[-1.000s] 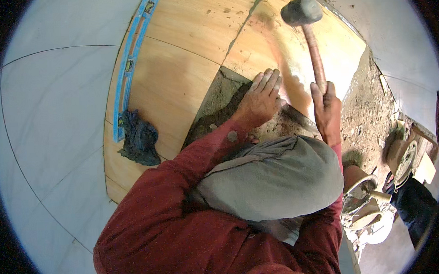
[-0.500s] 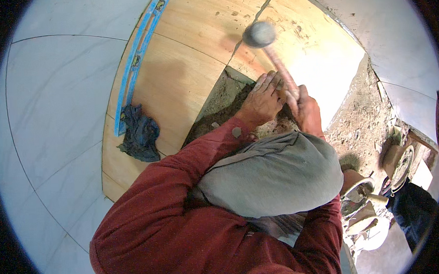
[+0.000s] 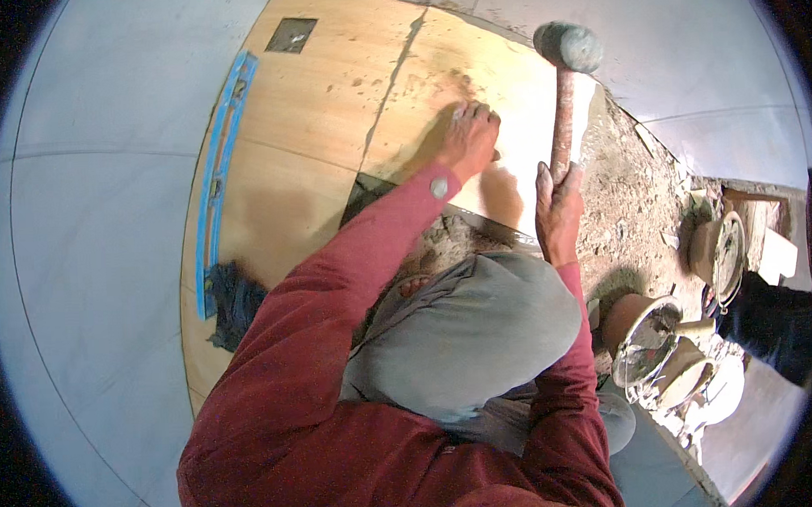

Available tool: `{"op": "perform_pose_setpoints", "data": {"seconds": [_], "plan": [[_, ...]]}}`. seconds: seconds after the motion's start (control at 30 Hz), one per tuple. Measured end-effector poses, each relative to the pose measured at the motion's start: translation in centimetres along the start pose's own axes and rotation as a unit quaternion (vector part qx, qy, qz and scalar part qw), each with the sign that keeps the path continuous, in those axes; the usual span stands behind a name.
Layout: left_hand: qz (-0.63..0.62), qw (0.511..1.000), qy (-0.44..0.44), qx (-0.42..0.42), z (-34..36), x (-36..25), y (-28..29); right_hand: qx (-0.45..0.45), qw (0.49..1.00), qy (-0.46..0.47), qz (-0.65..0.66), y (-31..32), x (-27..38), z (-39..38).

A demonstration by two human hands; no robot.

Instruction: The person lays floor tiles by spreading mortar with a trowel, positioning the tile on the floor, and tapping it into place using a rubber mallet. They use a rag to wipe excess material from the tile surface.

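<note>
One dark-headed mallet (image 3: pixel 565 98) in the right hand (image 3: pixel 559 211)

a wide fisheye on the head's left side looks steeply down from close above the grey-clad knee (image 3: pixel 462 332), with left hand (image 3: pixel 469 142) and right hand (image 3: pixel 558 214) farther off, above the view's middle

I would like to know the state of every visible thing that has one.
Mallet: held by its handle, head away from the person.
Right hand: closed around the handle.
Left hand: back facing up, nothing visible in it.
Wood-coloured tiles: laid, spotted with dirt.
Spirit level: lying on the tiles.
Dark cloth: crumpled, at the level's near end.
Bucket beside the right sleeve: open, dirty inside.
</note>
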State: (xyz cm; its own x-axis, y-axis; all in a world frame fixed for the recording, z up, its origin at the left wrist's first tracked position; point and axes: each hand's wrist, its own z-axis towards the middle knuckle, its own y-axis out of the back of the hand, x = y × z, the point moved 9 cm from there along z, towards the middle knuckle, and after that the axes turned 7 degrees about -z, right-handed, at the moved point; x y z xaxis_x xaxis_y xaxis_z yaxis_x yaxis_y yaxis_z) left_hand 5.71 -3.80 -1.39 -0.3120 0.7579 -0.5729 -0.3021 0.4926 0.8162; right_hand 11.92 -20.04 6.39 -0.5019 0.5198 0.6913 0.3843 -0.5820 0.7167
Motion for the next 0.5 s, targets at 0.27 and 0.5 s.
{"op": "perform_pose_setpoints", "data": {"seconds": [0.27,0.5], "plan": [[0.092,0.986,0.026,0.136,3.2,0.2,-2.3,-0.005,0.996,-0.093,0.014,4.4,-2.8,4.3],[0.138,0.985,-0.007,0.099,3.6,0.8,-2.7,0.088,0.991,-0.096,-0.044,-2.0,-8.7,4.1]]}}
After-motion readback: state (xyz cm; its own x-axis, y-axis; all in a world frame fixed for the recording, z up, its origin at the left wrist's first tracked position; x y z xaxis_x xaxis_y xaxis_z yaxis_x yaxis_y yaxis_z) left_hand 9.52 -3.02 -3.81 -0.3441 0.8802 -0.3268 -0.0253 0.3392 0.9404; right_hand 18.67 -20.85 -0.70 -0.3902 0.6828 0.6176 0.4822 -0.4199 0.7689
